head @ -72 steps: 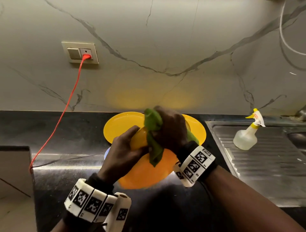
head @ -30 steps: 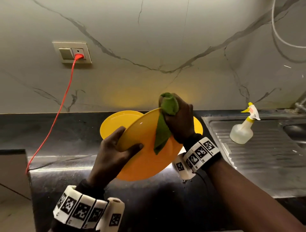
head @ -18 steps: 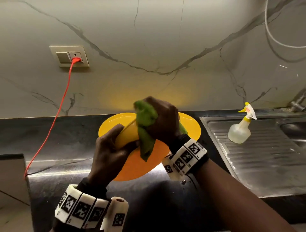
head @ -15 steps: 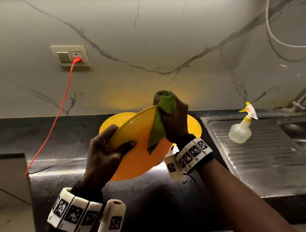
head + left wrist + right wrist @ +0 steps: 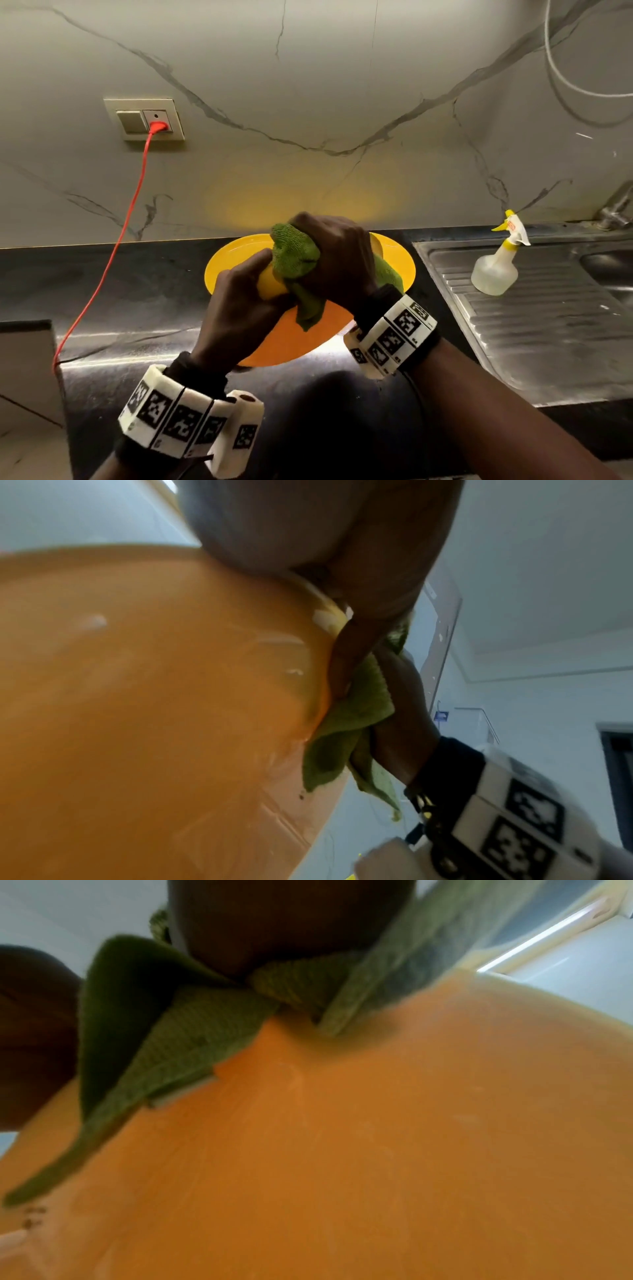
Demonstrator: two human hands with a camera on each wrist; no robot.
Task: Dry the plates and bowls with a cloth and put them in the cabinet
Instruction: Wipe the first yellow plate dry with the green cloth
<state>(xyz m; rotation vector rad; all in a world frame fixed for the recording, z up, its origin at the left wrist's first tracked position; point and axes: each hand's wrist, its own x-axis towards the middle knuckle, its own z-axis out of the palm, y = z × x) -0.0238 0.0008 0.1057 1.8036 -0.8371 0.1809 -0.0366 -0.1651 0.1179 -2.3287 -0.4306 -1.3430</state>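
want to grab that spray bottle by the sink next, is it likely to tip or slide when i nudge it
The spray bottle looks mostly empty and translucent, so probably light and easy to knock over. It has a squat, wide base, which should help it stay upright. It stands on the ribbed steel draining board, which may be wet, so it could well slide rather than tip.

Pale marble-look wall (image 5: pixel 308 85) with grey veins fills the top half, with a beige socket plate (image 5: pixel 145 120) at upper left and a red cord (image 5: pixel 113 253) running down from it. Black glossy countertop (image 5: pixel 120 291) sits below, steel sink drainboard (image 5: pixel 548 325) on the right, white cable (image 5: pixel 561 82) looping at upper right.
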